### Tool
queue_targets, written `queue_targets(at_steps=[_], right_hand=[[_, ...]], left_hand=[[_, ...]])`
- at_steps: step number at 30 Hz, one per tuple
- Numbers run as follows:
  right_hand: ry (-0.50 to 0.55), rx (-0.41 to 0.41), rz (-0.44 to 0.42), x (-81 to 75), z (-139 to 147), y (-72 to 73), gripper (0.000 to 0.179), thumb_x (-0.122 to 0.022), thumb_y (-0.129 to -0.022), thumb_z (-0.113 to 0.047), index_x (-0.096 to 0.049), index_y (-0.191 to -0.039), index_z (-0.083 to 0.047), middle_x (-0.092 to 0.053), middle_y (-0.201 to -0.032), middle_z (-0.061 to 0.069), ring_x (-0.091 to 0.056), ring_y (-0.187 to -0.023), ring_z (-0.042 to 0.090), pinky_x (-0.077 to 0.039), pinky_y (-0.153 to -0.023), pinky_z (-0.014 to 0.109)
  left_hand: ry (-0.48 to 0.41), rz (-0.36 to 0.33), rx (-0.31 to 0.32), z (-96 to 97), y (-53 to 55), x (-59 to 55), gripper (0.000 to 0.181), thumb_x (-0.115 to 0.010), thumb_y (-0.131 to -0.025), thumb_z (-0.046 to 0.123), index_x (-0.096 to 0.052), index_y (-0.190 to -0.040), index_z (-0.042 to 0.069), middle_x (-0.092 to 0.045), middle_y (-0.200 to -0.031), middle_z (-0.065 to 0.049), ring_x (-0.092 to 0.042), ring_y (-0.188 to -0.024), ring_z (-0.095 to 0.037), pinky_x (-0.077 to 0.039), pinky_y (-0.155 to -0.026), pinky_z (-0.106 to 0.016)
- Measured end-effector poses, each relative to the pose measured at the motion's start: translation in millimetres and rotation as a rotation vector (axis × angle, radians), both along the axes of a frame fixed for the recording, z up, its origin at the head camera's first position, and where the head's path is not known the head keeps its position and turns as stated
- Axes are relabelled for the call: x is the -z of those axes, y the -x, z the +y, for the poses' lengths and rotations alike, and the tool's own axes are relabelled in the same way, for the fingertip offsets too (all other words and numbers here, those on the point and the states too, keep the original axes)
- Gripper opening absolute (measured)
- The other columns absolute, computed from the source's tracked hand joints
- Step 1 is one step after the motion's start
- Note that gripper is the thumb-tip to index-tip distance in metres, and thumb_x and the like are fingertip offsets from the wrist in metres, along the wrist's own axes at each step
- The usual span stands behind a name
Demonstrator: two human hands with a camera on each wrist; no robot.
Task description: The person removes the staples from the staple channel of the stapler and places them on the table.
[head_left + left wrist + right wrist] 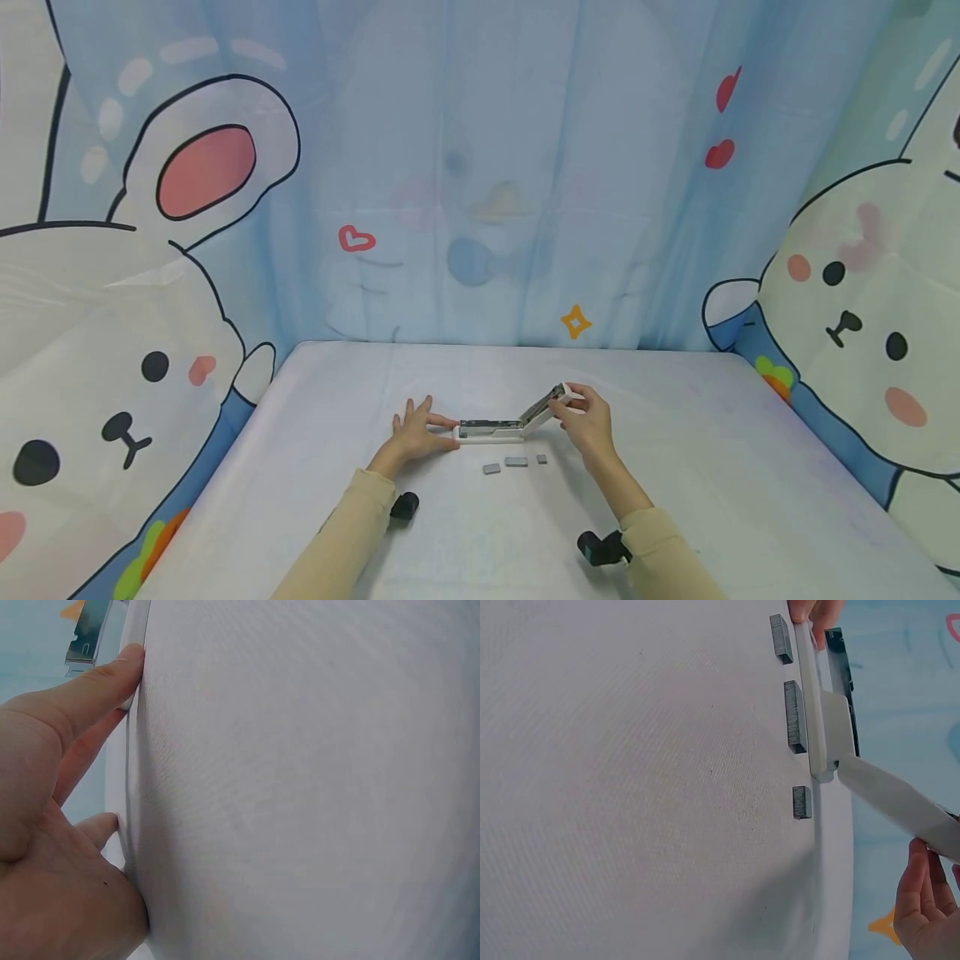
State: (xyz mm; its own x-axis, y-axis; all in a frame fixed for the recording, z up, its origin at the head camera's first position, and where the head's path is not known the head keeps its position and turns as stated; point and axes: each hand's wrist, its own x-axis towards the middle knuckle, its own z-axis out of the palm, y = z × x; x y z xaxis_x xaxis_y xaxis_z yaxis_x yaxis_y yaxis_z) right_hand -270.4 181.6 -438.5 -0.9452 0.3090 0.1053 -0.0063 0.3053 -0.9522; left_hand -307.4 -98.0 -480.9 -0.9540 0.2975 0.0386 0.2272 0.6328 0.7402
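A white stapler [491, 435] lies opened out on the table, its hinged arm tilted up to the right. At the base's left end, my left hand [415, 433] pinches it between thumb and index finger, the other fingers spread. My right hand [591, 423] grips the far end of the raised arm [900, 799]. Just in front of the base lie three grey staple strips of different lengths: a left one [491, 469], a longer middle one [516, 462] and a short right one [542, 459]. The left wrist view shows a metal piece [90, 634] of the stapler beyond my thumb.
A white cloth [712, 467] covers the table, whose back edge meets a blue curtain [495, 167] with cartoon figures. Black wrist devices [600, 548] hang at both sleeves, close over the cloth.
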Motion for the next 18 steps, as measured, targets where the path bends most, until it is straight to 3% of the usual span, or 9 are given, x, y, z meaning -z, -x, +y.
queue_targets(at_steps=[6,11,18], right_hand=[[0.028,0.027,-0.015,4.9,3,1.4,0.045,-0.065,-0.093,-0.009,-0.051,-0.134,0.002,-0.062,-0.111,0.022,-0.071,-0.089,0.024,-0.053,-0.068,0.021],[0.071,0.024,-0.029,8.6,7,1.3,0.047,-0.065,-0.092,-0.01,-0.05,-0.134,0.005,-0.066,-0.103,0.017,-0.07,-0.081,0.014,-0.055,-0.069,0.024],[0.146,0.0,-0.09,13.9,17,-1.4,0.05,-0.063,-0.093,-0.007,-0.044,-0.135,0.014,-0.068,-0.102,0.018,-0.068,-0.072,0.006,-0.052,-0.063,0.017]], left_hand=[[0.008,0.0,-0.003,0.3,1.3,0.6,0.032,-0.083,-0.078,0.026,-0.078,-0.106,0.011,-0.022,-0.158,-0.027,0.0,-0.147,-0.05,0.004,-0.112,-0.067],[0.007,0.001,-0.002,0.1,1.1,-0.1,0.033,-0.083,-0.078,0.025,-0.077,-0.107,0.011,-0.022,-0.158,-0.028,0.0,-0.147,-0.05,0.005,-0.112,-0.067],[0.003,0.005,0.001,0.4,-0.3,0.1,0.032,-0.083,-0.079,0.024,-0.077,-0.108,0.01,-0.022,-0.158,-0.028,0.0,-0.146,-0.051,0.004,-0.112,-0.068]])
